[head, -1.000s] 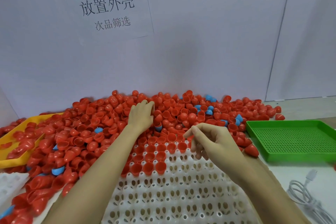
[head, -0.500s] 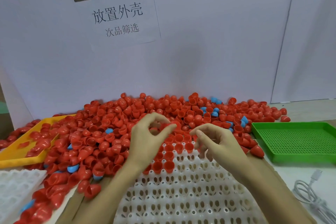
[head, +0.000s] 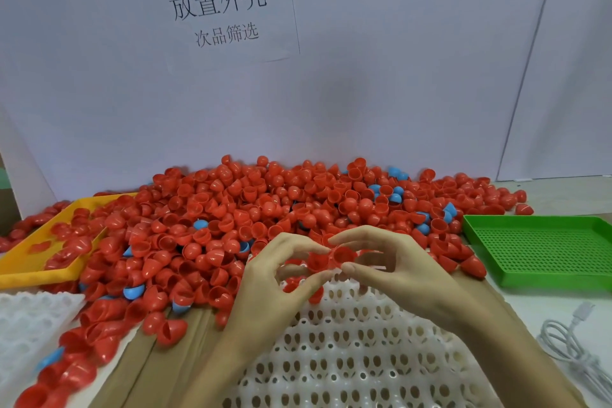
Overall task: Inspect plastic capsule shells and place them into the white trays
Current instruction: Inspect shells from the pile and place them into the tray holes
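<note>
A big heap of red capsule shells [head: 231,225], with a few blue ones mixed in, covers the table's back half. In front of it lies a white tray [head: 357,351] with rows of holes; my hands hide its far rows. My left hand [head: 265,288] pinches a red shell [head: 316,262] between thumb and fingers above the tray's far end. My right hand [head: 397,271] pinches a second red shell [head: 344,255] right beside it. The two shells touch, open sides facing me.
A yellow tray [head: 39,261] with shells spilling into it lies at the left. A second white tray [head: 29,324] sits at the near left. On the right stands a green perforated tray [head: 543,245], with a white cable [head: 569,348] in front of it. A paper sign [head: 218,10] hangs on the back wall.
My left hand came back from the heap to the tray's far end with a shell. Both hands have met, each now holding a red shell side by side.
</note>
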Demonstrator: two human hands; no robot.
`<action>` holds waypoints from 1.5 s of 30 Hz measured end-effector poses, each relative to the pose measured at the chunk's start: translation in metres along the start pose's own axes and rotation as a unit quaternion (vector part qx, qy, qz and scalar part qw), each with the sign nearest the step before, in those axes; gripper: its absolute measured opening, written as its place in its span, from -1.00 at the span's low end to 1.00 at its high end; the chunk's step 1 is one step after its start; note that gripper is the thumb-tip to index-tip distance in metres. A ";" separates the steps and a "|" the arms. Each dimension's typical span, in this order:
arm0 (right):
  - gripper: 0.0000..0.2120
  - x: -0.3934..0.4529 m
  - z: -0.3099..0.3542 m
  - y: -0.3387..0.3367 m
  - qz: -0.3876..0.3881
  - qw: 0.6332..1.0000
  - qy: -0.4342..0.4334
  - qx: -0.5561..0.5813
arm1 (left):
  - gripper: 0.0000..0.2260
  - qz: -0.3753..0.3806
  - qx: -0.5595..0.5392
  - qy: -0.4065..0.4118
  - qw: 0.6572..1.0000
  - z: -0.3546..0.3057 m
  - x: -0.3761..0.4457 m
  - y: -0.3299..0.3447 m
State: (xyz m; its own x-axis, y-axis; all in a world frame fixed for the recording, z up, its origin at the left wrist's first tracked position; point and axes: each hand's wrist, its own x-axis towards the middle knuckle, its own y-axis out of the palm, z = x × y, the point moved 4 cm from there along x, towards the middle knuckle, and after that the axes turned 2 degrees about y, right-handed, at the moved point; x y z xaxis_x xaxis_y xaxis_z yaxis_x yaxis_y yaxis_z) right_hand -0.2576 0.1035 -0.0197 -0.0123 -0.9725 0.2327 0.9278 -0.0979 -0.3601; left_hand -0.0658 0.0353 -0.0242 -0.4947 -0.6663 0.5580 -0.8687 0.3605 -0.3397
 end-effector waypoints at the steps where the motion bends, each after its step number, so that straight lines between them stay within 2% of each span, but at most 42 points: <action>1: -0.73 0.000 0.000 0.000 -0.001 1.000 0.003 -0.002 | -0.77 -0.004 0.008 0.013 1.000 -0.001 -0.001 -0.002; 4: -0.74 0.000 -0.001 0.001 0.002 1.000 0.006 0.001 | -0.71 -0.029 0.036 0.026 0.999 -0.003 -0.004 -0.003; 8: -0.74 -0.001 0.001 0.000 0.005 1.000 0.012 0.020 | -0.61 -0.067 0.022 0.024 0.997 -0.007 -0.007 -0.004; 12: -0.76 -0.001 0.002 0.003 0.018 0.999 0.009 0.036 | -0.62 -0.068 0.037 0.038 0.996 -0.010 -0.010 -0.001; 15: -0.76 -0.002 0.003 0.004 0.034 0.998 0.019 0.045 | -0.64 -0.072 -0.014 0.006 0.997 -0.008 -0.011 0.000; 18: -0.74 -0.004 0.004 0.004 0.077 0.995 0.031 0.057 | -0.75 -0.074 -0.079 -0.047 0.993 -0.004 -0.009 -0.002; 20: -0.76 -0.004 0.005 0.004 0.064 0.996 0.022 0.060 | -0.81 -0.041 -0.125 -0.106 0.986 0.000 -0.007 -0.002; 22: -0.75 -0.003 0.005 0.003 0.018 1.000 -0.006 0.024 | -0.73 -0.003 -0.229 -0.184 0.956 0.006 -0.007 0.002; 24: -0.72 -0.002 0.006 0.003 -0.013 0.999 -0.029 -0.012 | -0.68 0.009 -0.330 -0.255 0.909 0.012 -0.009 0.007; 26: -0.73 -0.002 0.007 0.005 -0.016 0.999 -0.042 -0.031 | -0.70 0.029 -0.391 -0.300 0.870 0.017 -0.011 0.011; 29: -0.72 -0.003 0.007 0.011 0.008 0.998 -0.051 -0.042 | -0.67 0.088 -0.442 -0.324 0.832 0.018 -0.013 0.016; 32: -0.73 -0.005 0.008 0.014 0.013 0.998 -0.049 -0.048 | -0.63 0.132 -0.465 -0.326 0.812 0.015 -0.015 0.018; 37: -0.74 -0.006 0.010 0.018 -0.004 0.997 -0.054 -0.058 | -0.63 0.148 -0.467 -0.352 0.798 0.013 -0.018 0.022; 40: -0.84 -0.005 0.006 0.020 -0.023 0.996 -0.051 -0.070 | -0.63 0.143 -0.435 -0.365 0.811 0.013 -0.022 0.024; 42: -0.87 -0.004 0.003 0.018 -0.035 0.995 -0.044 -0.083 | -0.68 0.134 -0.391 -0.366 0.834 0.013 -0.024 0.022; 45: -0.89 -0.002 -0.002 0.011 -0.059 0.992 -0.033 -0.104 | -0.72 0.057 -0.238 -0.317 0.916 0.019 -0.020 0.009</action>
State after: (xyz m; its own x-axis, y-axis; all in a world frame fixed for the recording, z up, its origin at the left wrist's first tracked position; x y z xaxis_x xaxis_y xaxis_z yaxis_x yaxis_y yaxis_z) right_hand -0.2480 0.1043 -0.0258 -0.0862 -0.9361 0.3410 0.8235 -0.2596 -0.5044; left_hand -0.0639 0.0393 -0.0528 -0.6005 -0.7971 -0.0636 -0.7990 0.5952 0.0851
